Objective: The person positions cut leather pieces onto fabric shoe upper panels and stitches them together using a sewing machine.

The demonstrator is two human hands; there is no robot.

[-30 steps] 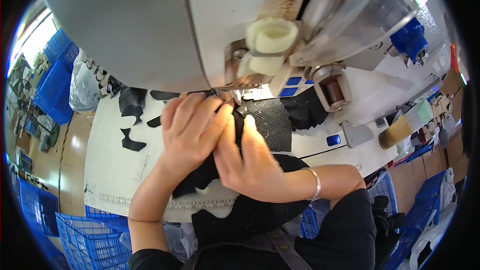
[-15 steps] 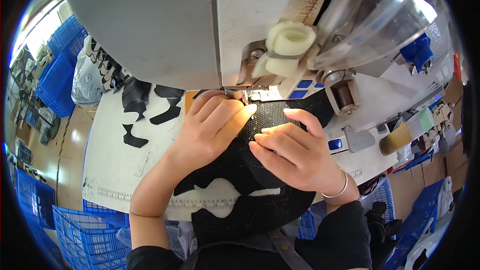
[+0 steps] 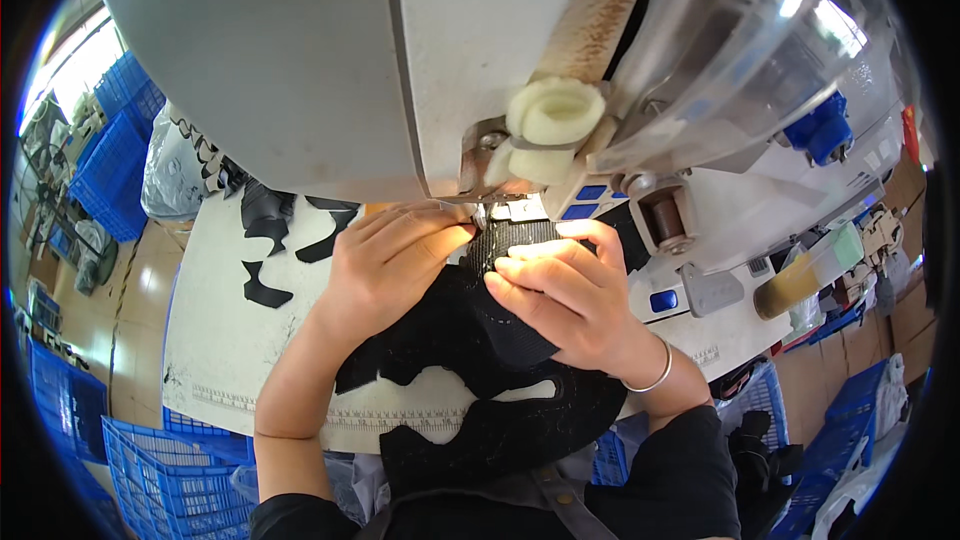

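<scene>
A black mesh fabric piece (image 3: 515, 332), cut in a curved shape, lies under the needle area of a sewing machine (image 3: 480, 212) and trails toward my lap. At its left edge, beside the needle, my left hand (image 3: 385, 265) is closed, thumb and fingers pressed together on the fabric. My right hand (image 3: 570, 295), with a silver bangle at the wrist, has its fingers bent and bunched on the mesh just right of the needle. The machine's lamp lights the fingertips of both hands. What lies under the left fingers is hidden.
Several black cut pieces (image 3: 266, 285) lie on the white table (image 3: 225, 340) at left. A ruler strip (image 3: 420, 420) runs along its front edge. Blue crates (image 3: 180, 480) stand on the floor around. The machine head overhangs the work, with a thread spool (image 3: 662, 215) at right.
My right fingers have drawn in closer to the needle, and less mesh shows between the hands. The whole view has shifted slightly. My left hand stays on the fabric's left edge.
</scene>
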